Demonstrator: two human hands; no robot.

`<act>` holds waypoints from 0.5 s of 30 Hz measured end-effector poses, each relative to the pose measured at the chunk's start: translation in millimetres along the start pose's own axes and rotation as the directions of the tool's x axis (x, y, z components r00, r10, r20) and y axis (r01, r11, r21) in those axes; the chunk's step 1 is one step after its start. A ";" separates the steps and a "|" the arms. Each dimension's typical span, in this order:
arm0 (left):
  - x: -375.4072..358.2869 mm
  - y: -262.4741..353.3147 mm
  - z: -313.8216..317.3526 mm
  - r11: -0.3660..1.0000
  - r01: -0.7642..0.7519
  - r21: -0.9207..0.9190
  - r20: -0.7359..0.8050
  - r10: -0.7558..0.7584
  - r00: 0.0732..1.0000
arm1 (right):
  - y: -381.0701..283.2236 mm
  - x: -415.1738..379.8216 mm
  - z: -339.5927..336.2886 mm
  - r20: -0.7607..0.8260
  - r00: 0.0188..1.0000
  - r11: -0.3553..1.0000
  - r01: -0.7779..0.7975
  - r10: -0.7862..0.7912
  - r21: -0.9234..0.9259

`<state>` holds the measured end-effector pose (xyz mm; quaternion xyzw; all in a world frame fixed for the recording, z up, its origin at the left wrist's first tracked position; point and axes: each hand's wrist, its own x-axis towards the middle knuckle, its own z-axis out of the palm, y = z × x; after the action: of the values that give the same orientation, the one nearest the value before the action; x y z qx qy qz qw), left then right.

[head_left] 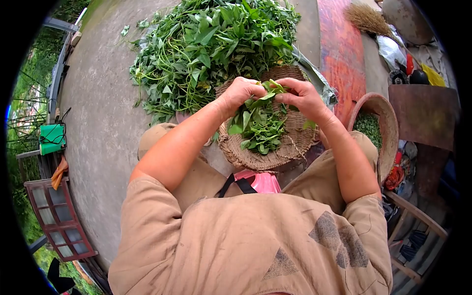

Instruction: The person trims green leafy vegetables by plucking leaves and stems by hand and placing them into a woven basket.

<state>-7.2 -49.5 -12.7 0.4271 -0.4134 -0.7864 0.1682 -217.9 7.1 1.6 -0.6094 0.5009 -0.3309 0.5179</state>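
Both my hands meet over a woven basket (300, 130) that sits between my knees. My left hand (242, 93) is closed around some green stems and leaves. Opposite it, my right hand (299, 94) pinches the same leafy bunch (265, 96) between thumb and fingers. Loose green leaves (263, 132) lie in the basket below my hands. Just beyond the basket rises a large heap of leafy green vines (211, 49), its near edge touching the basket.
To the right stand a round tub (388, 132) holding chopped greens, a red board (341, 54), a straw broom (368, 18) and a brown panel (422, 115). A pink object (260, 182) is between my legs. At left are a green box (52, 138) and a window frame (61, 219).
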 end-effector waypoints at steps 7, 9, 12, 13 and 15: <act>4.9 -4.9 -2.0 0.987 -0.060 0.149 0.038 0.055 0.998 | -0.9 8.8 -22.5 -0.421 0.883 0.854 0.046 0.208 0.518; 7.0 -6.8 -5.2 0.992 -0.064 0.111 0.000 0.065 0.998 | 3.1 10.6 -41.4 -0.483 0.845 0.808 0.112 0.228 0.578; 0.9 -1.4 -6.9 0.998 -0.062 0.024 0.003 0.062 0.998 | 8.2 6.8 -65.0 -0.449 0.870 0.806 0.110 0.205 0.581; 0.0 -0.2 -8.6 0.998 -0.052 0.038 0.005 0.052 0.999 | 5.5 3.7 -69.3 -0.385 0.896 0.817 0.047 0.219 0.575; -0.7 -1.7 -10.4 1.000 -0.010 -0.017 0.021 0.011 1.000 | -6.4 0.2 -63.4 -0.285 0.928 0.865 -0.070 0.239 0.497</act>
<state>1.9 -53.3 -16.7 0.4152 -0.4106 -0.7934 0.1716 -274.5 -12.3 23.2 -0.3541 0.5325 -0.5004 0.5836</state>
